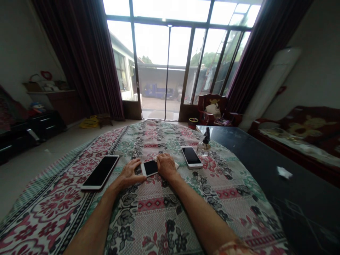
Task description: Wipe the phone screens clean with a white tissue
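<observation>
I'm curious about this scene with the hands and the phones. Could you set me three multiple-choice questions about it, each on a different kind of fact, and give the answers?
1. Where does the small figurine stand?
A. Between the two hands
B. Beside the phone farthest right
C. Held in one hand

2. How many phones lie on the patterned cloth?
A. Two
B. Three
C. Five

3. How does the phone between the left hand and the right hand lie?
A. Flat, screen up
B. Standing on its edge
C. Face down, screen hidden

Answers:
1. B, since the figurine stands right next to that phone.
2. B, since there is a large phone at the left, one between the hands, and one farthest right.
3. A, since its dark screen faces up, with a hand at each end.
</observation>
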Available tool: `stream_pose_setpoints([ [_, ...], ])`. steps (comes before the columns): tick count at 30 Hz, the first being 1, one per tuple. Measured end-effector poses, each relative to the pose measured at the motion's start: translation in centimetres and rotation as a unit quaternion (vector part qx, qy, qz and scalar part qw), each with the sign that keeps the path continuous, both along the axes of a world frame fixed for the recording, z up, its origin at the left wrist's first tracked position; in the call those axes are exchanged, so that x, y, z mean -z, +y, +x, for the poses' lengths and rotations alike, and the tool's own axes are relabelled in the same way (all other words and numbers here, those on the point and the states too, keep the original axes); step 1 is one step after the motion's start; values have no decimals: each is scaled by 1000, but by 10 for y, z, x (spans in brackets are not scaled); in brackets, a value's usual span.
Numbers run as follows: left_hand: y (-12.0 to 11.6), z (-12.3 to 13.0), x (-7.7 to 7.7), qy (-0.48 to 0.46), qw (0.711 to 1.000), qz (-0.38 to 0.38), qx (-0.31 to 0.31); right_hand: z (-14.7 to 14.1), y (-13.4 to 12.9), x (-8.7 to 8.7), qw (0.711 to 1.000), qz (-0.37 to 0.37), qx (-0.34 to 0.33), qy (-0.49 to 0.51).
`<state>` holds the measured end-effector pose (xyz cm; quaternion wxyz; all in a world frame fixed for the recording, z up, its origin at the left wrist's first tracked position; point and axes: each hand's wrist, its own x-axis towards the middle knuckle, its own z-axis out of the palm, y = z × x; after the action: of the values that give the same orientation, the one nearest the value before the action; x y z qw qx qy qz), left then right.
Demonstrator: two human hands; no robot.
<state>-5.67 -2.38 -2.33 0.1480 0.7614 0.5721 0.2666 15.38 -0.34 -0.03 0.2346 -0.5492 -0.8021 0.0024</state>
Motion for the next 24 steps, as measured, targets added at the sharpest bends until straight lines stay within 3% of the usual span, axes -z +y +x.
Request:
stream_pose_setpoints([
  [12, 1, -3, 1, -25, 1000, 3, 11, -40, -24, 2, 988, 12, -157, -7],
  [16, 0, -3, 2, -16, 1000, -2, 5, -33, -21, 4, 994, 14, -108, 17],
  [24, -2, -2, -6, -19, 1000, -19, 4, 13, -2, 2, 995, -12, 88, 52],
])
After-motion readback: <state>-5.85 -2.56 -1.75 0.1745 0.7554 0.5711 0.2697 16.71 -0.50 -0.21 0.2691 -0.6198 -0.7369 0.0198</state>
